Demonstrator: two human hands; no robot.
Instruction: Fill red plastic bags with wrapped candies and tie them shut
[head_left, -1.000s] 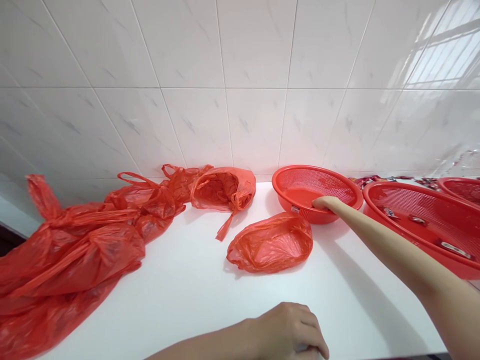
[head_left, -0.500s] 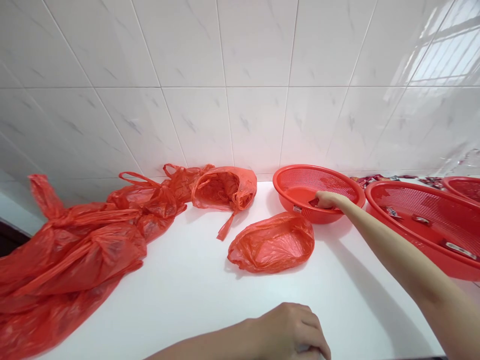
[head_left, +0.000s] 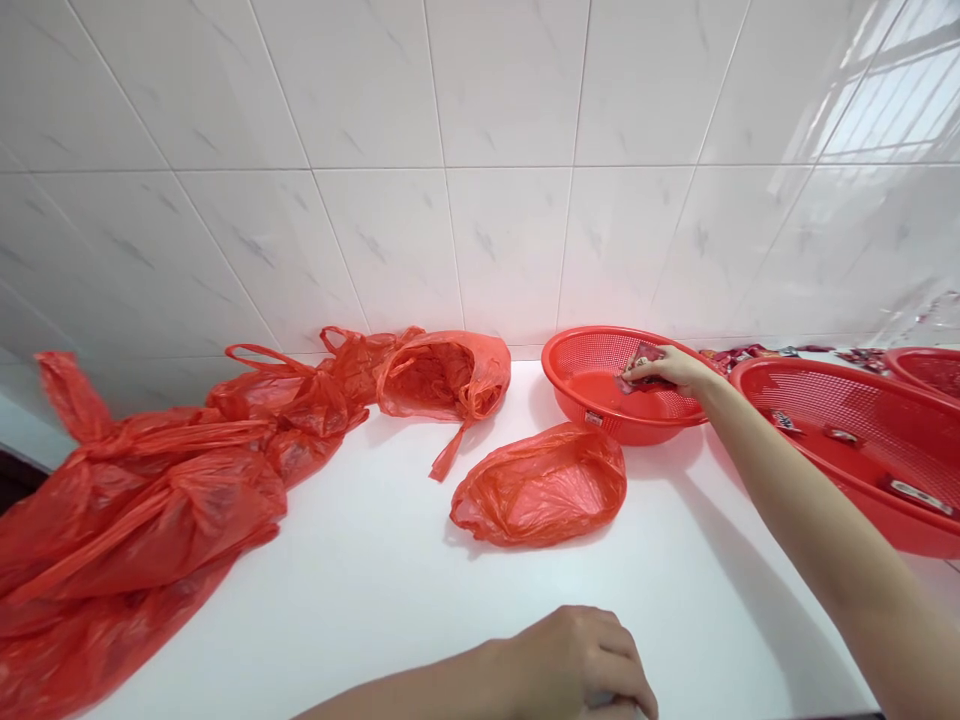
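Over the red plastic basket (head_left: pixel 600 430), my right hand (head_left: pixel 671 368) is closed on a small dark-red wrapped packet (head_left: pixel 641 370). Its fingers pinch the wrapper just inside the rim. My left hand (head_left: pixel 589 660) rests low near the front of the white table (head_left: pixel 360 600), fingers curled. A greyish bit shows between those fingers, too hidden to name. Between the left hand and the basket lies an opened red plastic bag (head_left: pixel 540 487), its mouth facing up.
Another red basket (head_left: pixel 847 450) at right holds a few small packets, with a third basket (head_left: pixel 926 368) beyond it. More wrapped packets (head_left: pixel 750 355) lie along the wall. Another open red bag (head_left: pixel 446 375) and a heap of red bags (head_left: pixel 165 500) spread along the left.
My right hand has risen from the bottom of the basket, bringing the packet up toward the rim. The left hand stays in place. The view has shifted slightly.
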